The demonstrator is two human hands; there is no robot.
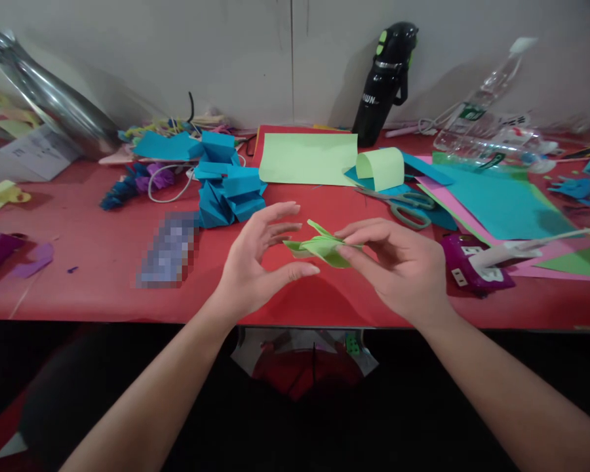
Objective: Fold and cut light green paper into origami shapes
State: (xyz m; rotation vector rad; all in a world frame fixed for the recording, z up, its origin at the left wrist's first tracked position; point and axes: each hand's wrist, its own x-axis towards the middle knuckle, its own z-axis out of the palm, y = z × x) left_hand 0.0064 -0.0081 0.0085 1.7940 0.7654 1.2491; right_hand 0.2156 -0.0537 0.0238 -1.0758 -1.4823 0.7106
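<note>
Between thumb and fingers, my right hand (398, 262) pinches a folded piece of light green paper (322, 246) above the red tabletop. Its layers fan out toward the left. My left hand (255, 259) is open beside it, thumb and fingers apart around the paper's left end, with nothing gripped. Behind the hands lie a flat light green sheet (309, 157) and a curled light green strip (386, 169). Scissors (408, 206) rest just beyond my right hand. Folded blue paper pieces (229, 190) stand in a pile past my left hand.
A purple power strip (472, 269) with a white plug sits at the right. Coloured sheets (511, 203) and clear plastic bottles (491, 154) lie behind it. A black bottle (386, 85) leans near the wall. At the left are a blurred-out rectangle (170, 249) and a silver metal object (54, 98).
</note>
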